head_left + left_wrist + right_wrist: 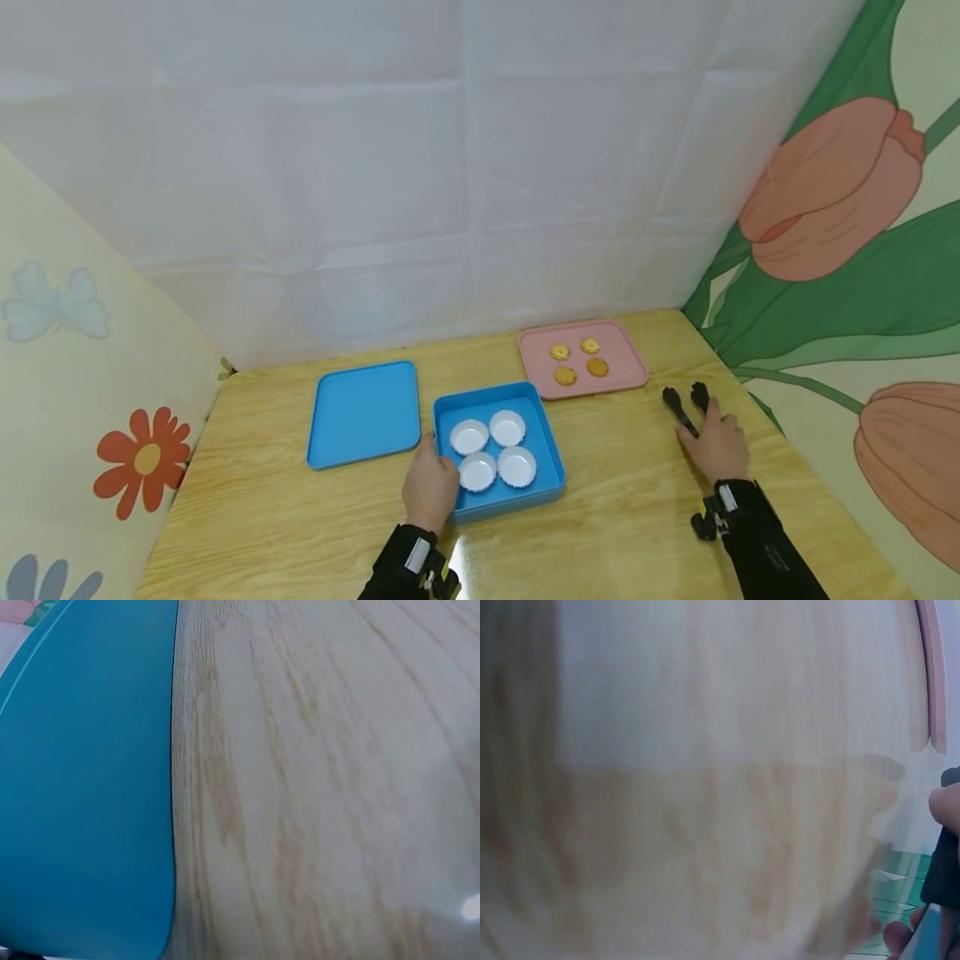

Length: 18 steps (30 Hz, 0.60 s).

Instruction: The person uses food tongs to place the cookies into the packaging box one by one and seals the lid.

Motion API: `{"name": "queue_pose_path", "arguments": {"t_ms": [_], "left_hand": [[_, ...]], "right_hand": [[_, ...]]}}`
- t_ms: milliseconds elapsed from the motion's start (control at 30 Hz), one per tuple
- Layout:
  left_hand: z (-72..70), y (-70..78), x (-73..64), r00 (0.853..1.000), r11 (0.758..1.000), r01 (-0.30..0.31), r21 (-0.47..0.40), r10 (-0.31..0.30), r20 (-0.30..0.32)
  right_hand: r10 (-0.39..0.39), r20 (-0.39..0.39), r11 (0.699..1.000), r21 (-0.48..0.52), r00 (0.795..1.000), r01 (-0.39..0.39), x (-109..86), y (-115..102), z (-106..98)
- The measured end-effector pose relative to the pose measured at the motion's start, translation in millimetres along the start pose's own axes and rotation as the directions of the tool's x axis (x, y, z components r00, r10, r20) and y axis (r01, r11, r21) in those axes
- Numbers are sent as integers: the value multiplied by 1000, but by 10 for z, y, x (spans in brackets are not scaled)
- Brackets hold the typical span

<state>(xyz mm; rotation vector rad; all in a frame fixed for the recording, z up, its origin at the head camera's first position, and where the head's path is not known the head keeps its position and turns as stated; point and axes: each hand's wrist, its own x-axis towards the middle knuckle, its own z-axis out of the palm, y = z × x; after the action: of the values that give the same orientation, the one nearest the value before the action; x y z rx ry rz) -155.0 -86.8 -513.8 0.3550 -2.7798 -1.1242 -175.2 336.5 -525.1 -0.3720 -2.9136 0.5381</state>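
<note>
A square blue box point(551, 467) stands on the table, with several white fluted paper cups point(507, 427) inside it. At its left wall, my left hand point(431, 487) grips the side near the rim. The left wrist view shows the box's smooth blue outer wall point(90, 795) close up. Over on the right, my right hand point(718, 450) holds black tongs point(678, 410) low over the table, their two tips spread apart and pointing away from me. Part of the tongs point(941, 881) and a few fingertips point(946, 808) show at the right wrist view's edge.
A flat blue lid point(363, 414) lies left of the box. Behind and to the right, a pink tray point(581, 333) carries several small cookies point(566, 377). A white sheet point(375, 167) hangs behind the wooden table point(285, 517); painted panels flank both sides.
</note>
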Motion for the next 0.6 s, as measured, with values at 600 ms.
{"name": "queue_pose_path", "arguments": {"t_ms": [600], "left_hand": [[-2, -2, 0, 1000, 1000, 14, 18, -14, 9]], "right_hand": [[-143, 54, 989, -18, 988, 144, 382, -494, -165]]}}
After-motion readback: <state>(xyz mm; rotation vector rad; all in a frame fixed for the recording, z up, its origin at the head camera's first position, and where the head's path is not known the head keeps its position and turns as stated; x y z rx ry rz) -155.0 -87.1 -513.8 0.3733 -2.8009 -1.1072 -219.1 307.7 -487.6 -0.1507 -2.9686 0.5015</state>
